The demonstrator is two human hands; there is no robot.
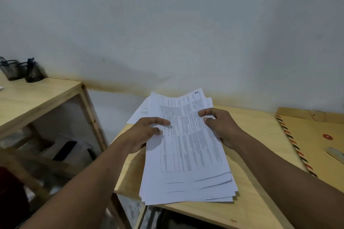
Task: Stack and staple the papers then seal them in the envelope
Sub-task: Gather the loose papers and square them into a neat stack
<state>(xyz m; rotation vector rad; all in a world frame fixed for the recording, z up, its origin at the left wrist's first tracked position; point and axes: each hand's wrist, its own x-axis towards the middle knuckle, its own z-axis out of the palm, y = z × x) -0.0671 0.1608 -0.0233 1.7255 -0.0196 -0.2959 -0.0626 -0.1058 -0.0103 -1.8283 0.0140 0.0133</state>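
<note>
papers (188, 154), thin printed white sheets loosely fanned, gripped at both long edges by two hands on pale wood.

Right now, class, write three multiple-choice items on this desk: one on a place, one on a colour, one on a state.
1. The envelope lies where from the papers? A left; B right; C beneath.
2. The disc on the envelope is: A red; B blue; C green.
3. The papers are: A sealed inside; B rolled up; C gripped at both sides.

Key: 1 B, it lies at the right end of the desk; 2 A, the disc shows red against the brown envelope; 3 C, the left hand and right hand grip the papers' sides.
</note>
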